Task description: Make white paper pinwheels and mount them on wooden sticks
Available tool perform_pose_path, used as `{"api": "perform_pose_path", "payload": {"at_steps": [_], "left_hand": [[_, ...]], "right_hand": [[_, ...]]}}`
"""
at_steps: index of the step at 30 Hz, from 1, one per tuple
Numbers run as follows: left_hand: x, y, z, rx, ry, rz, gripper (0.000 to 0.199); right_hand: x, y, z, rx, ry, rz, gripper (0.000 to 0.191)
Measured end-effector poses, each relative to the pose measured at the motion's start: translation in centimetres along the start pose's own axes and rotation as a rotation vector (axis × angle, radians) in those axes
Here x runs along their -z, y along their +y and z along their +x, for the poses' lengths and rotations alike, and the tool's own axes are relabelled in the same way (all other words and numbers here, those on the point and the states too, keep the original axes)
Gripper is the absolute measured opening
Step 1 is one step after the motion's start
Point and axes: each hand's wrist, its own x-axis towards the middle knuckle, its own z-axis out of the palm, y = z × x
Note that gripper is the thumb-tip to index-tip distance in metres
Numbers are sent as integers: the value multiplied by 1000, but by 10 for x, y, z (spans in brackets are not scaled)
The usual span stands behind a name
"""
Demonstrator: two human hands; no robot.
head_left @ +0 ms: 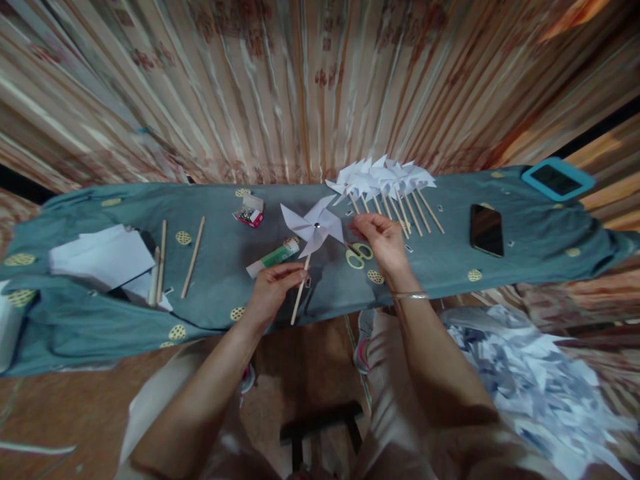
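A white paper pinwheel (324, 223) with a dark pin at its centre stands upright on a wooden stick above the table. My left hand (273, 290) is closed, pinching the stick below the blades. To the right of the blades is my right hand (384, 241), fingers loosely bent and slightly apart, with nothing visible in them. Scissors (356, 259) with pale green handles lie between the pinwheel and my right hand. A green and white glue stick (273, 259) rests just behind my left hand. Behind it sits an open small red box (249, 212) of pins.
Several finished pinwheels (385, 179) lie in a row at the back. Paper sheets (103, 257) and loose sticks (193, 257) are on the left. A phone (487, 230) and a blue-framed tablet (557, 179) lie right. A heap of paper scraps (535, 387) sits below the right edge.
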Motion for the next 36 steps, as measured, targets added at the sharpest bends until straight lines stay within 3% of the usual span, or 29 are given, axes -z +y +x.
{"api": "perform_pose_path", "payload": {"at_steps": [8,15,36], "left_hand": [[-1,0,0,5,-30,2,32],[0,-3,2,-1,9,-13,34],[-1,-1,3,-17,40,-37,37]], "right_hand": [[-6,1,-4,-81,-194,28,39],[-10,-2,-9,-158,-222,41,40],[-28,-2,-21,-198,-306,39,41]]}}
